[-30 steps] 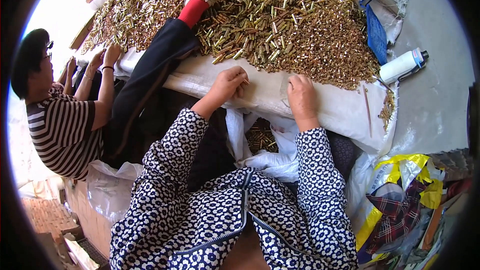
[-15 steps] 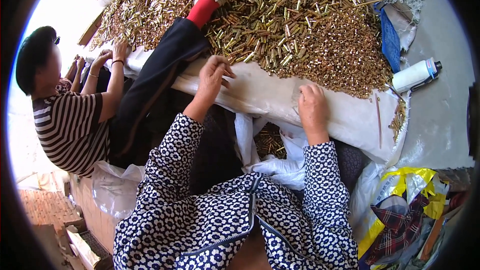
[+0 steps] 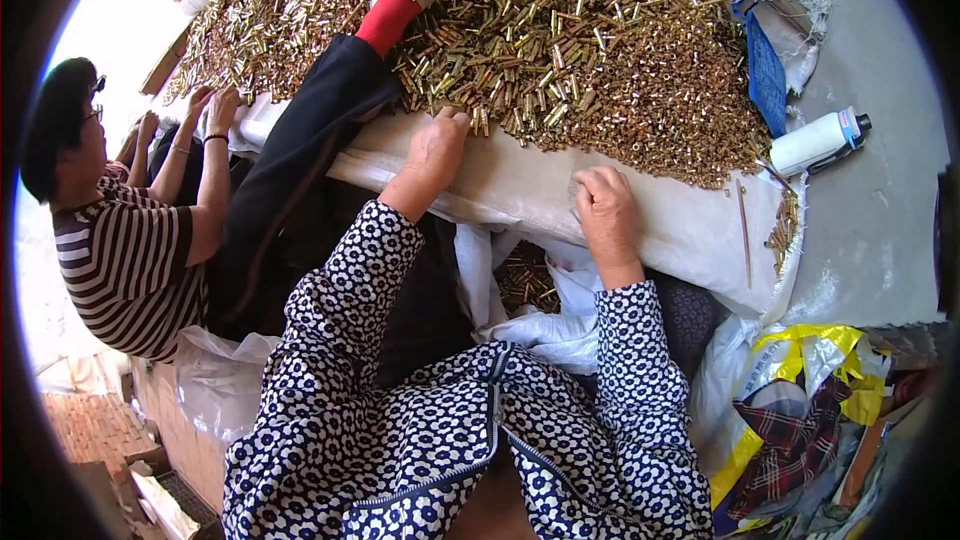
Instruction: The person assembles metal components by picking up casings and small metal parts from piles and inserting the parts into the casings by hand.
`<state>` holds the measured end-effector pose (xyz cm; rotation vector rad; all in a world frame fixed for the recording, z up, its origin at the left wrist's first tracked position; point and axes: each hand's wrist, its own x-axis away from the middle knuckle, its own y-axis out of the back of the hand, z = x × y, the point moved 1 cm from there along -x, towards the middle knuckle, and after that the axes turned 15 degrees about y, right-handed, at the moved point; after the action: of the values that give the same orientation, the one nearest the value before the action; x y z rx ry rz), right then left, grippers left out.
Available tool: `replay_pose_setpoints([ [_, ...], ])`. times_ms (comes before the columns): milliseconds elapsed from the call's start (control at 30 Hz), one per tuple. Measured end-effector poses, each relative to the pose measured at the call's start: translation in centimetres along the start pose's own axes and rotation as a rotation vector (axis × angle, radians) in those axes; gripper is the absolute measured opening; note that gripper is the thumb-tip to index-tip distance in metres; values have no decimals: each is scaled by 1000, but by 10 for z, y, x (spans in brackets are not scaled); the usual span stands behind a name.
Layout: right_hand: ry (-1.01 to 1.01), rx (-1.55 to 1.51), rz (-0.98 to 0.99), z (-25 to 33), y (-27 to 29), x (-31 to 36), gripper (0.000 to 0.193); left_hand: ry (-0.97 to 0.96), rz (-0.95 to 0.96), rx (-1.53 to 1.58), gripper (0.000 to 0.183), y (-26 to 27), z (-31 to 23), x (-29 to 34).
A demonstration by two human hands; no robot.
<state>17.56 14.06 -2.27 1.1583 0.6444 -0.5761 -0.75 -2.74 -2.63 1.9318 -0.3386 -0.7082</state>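
Note:
A wide heap of brass-coloured metal tubes (image 3: pixel 520 50) and short ring-like metal pieces (image 3: pixel 680 105) covers the table before me. My left hand (image 3: pixel 435 152) is at the heap's near edge, its fingers curled down by the tubes; what they pinch, if anything, is hidden. Over the pale sheet (image 3: pixel 690 225) at the table's front, my right hand (image 3: pixel 608 215) is closed with bent fingers, and I cannot make out anything in them. Below and between my hands hangs a white sack (image 3: pixel 560 325) with metal tubes (image 3: pixel 527 283) inside.
Someone's leg in dark trousers (image 3: pixel 300 150) stretches onto the heap at left. Beyond it, a person in a striped shirt (image 3: pixel 125 260) works at the table. A white bottle (image 3: pixel 820 143), a blue plastic piece (image 3: pixel 765 75) and a thin stick (image 3: pixel 744 230) lie at right, above a yellow bag (image 3: pixel 735 480).
My left hand has moved right and forward to the heap's edge, its fingers now curled down. The right hand stays over the sheet. The whole view has shifted slightly.

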Motion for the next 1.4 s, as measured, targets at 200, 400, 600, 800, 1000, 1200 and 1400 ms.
replay_pose_setpoints([
  [200,-70,-64,-29,-6,-1,4,14,99,-49,236,5,17,-1,-2],
  [400,-75,-87,-11,-4,0,2,12,102,-36,316,14,8,-7,-8],
  [600,-83,-56,1,-1,-1,4,11,162,4,287,18,-8,-22,-8],
  [800,-171,-259,-29,9,3,1,11,287,296,664,13,-1,-40,3],
  [1000,-352,-630,-35,25,3,0,11,489,622,1366,26,9,-67,37],
  [1200,-404,-768,-49,30,1,2,11,519,858,1488,30,5,-73,50],
  [1400,-348,-789,-72,28,0,1,12,440,784,1426,17,3,-72,51],
])
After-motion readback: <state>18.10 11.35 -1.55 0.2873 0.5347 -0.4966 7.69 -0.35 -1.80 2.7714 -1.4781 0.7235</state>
